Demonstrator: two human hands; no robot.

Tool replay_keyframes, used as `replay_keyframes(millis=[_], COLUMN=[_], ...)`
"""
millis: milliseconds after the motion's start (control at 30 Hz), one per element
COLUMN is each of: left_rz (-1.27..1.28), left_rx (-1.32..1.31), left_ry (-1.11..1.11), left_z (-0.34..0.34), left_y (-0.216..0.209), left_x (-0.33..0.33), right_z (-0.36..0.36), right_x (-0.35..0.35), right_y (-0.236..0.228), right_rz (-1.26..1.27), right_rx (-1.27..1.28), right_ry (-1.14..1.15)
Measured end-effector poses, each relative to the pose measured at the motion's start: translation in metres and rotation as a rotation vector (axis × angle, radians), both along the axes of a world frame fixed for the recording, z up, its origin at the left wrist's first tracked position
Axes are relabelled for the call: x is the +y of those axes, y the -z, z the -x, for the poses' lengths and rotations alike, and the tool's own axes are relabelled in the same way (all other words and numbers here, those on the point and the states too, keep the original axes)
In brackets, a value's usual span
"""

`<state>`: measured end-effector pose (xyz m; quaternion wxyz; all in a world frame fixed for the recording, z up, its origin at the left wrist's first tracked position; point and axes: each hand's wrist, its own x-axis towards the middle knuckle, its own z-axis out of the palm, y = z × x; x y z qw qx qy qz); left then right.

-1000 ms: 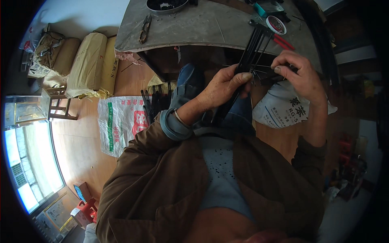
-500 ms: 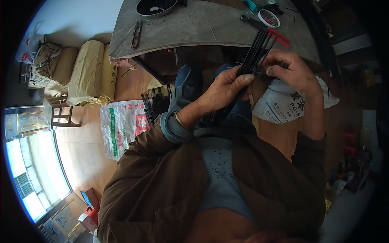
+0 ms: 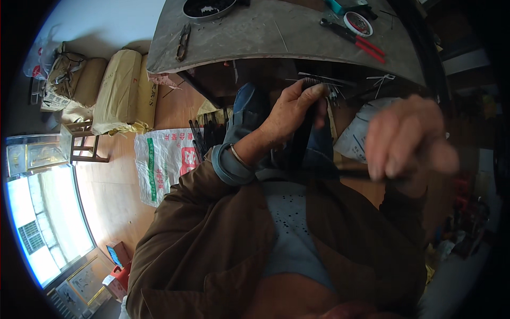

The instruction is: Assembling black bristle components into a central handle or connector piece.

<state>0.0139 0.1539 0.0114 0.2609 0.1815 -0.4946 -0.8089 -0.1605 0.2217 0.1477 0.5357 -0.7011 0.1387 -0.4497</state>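
My left hand (image 3: 297,109) is closed round a bundle of slim black rods (image 3: 302,141), thumb on top, held over my lap between my knees. At its top the bundle shows a ridged, comb-like end (image 3: 310,82). My right hand (image 3: 409,141) is smeared by motion, raised to the right of the bundle in front of a white sack (image 3: 353,133). A dark, blurred strip (image 3: 350,174) runs from my lap to its fingertips; whether they grip it I cannot tell. Thin pale wires (image 3: 321,78) lie beyond my left hand.
On the grey table (image 3: 239,45) are red-handled pliers (image 3: 366,47), a round white container (image 3: 358,24), a dark-filled bowl (image 3: 208,16) and a metal tool (image 3: 183,42). More black rods (image 3: 204,138) stand by a printed sack (image 3: 159,165). Wrapped rolls (image 3: 119,90) and a wooden stool (image 3: 82,141) are at left.
My right hand has swung away from the rods, toward me and to the right. My left hand has moved slightly left, and the rods no longer stick up far above it.
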Motion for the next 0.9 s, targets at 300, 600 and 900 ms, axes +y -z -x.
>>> replay_keyframes(millis=[300,600,900], left_rz=[-0.041,-0.058,-0.099], left_rx=[0.136,0.147,0.154], left_ry=[0.059,0.029,0.02], left_z=[0.005,0.011,0.012], left_y=[-0.007,-0.005,0.0], left_x=[0.009,0.012,0.008], right_z=[0.021,0.018,0.022], right_x=[-0.007,-0.003,0.008], right_y=[0.05,0.044,0.042], right_rz=[-0.151,-0.003,-0.181], right_rx=[0.811,0.996,0.927], right_ry=[0.819,0.863,0.882])
